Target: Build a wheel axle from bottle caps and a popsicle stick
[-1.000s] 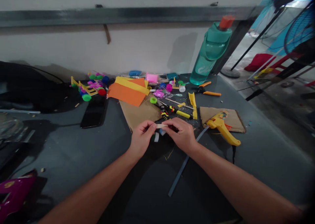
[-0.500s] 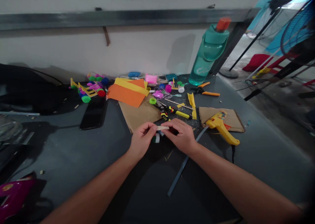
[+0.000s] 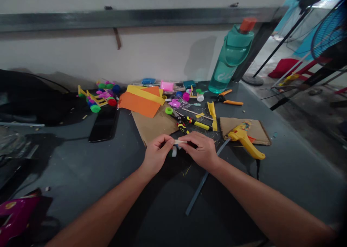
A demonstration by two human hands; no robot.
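Pale craft stick [image 3: 180,141] pinched narrowly in the fingers of left hand [image 3: 157,156] and right hand [image 3: 200,151], held close together for steady control.

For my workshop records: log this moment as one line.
left hand: holds pale craft stick | right hand: same stick | nearby: yellow glue gun

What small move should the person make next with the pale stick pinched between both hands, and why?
Probably reach the right hand over to the yellow glue gun, letting the left hand pinch the pale craft stick alone. Both hands are on the stick now, and the gun lies right of them on a cardboard piece.
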